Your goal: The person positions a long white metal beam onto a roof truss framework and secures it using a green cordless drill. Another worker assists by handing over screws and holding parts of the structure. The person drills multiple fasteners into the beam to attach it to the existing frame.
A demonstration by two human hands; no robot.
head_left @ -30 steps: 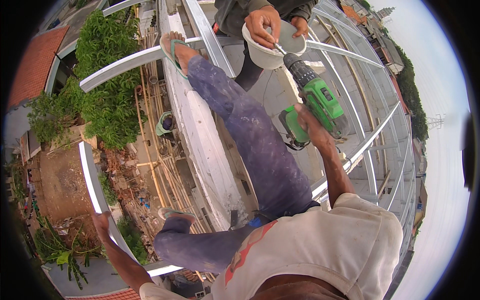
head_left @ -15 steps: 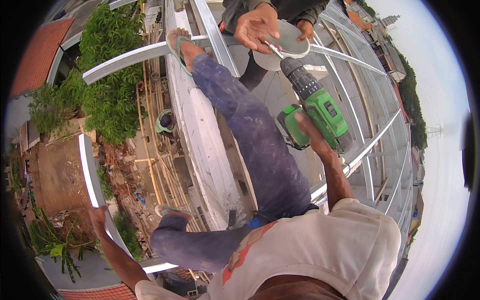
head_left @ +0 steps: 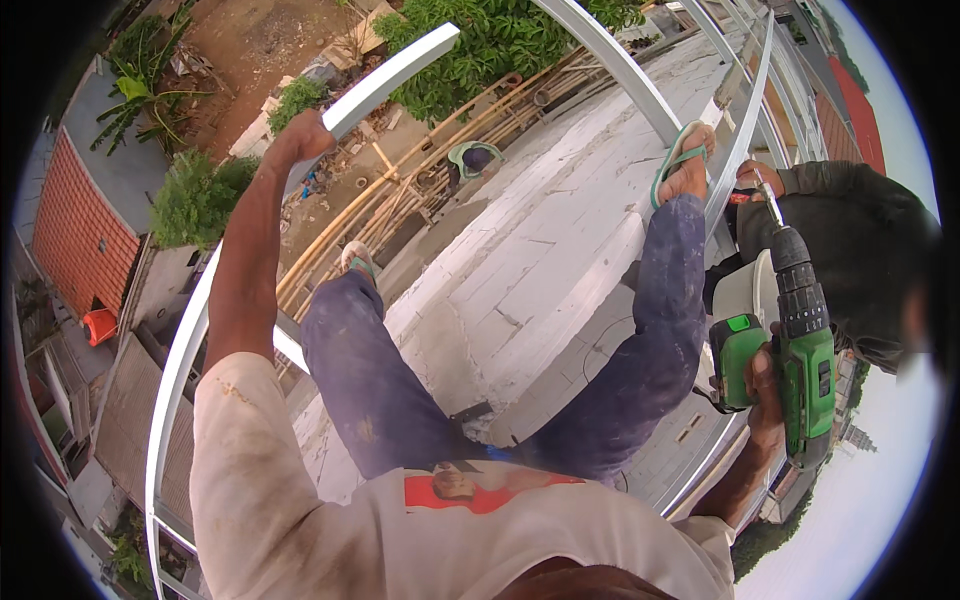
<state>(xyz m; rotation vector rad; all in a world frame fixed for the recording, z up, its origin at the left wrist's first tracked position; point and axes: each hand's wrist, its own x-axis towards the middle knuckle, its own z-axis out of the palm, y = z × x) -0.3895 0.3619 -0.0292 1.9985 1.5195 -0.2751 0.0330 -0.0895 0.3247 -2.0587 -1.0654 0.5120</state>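
Note:
My left hand (head_left: 303,137), out on a stretched arm, is wrapped round a pale metal beam (head_left: 395,75) near its free end, above the drop. At the right, my right hand (head_left: 765,395) grips a green and black cordless drill (head_left: 807,365) by its handle. The drill's long silver bit points up and away from me, close to a co-worker's hand (head_left: 757,176). Below the drill's chuck is a pale round container (head_left: 745,292), partly hidden by the drill and its battery. Nothing touches the bit that I can make out.
My sandalled foot (head_left: 684,165) rests by a metal truss (head_left: 740,130) at the wall top. The block wall (head_left: 520,290) slopes between my legs. Below lie bamboo poles (head_left: 360,230), a person in a hat (head_left: 474,158) and trees. A co-worker in a dark jacket (head_left: 850,250) sits close right.
My view has swung left, so the scene has turned. The co-worker's hands have moved from the light discs or container near the bit. I keep hold of the beam and drill.

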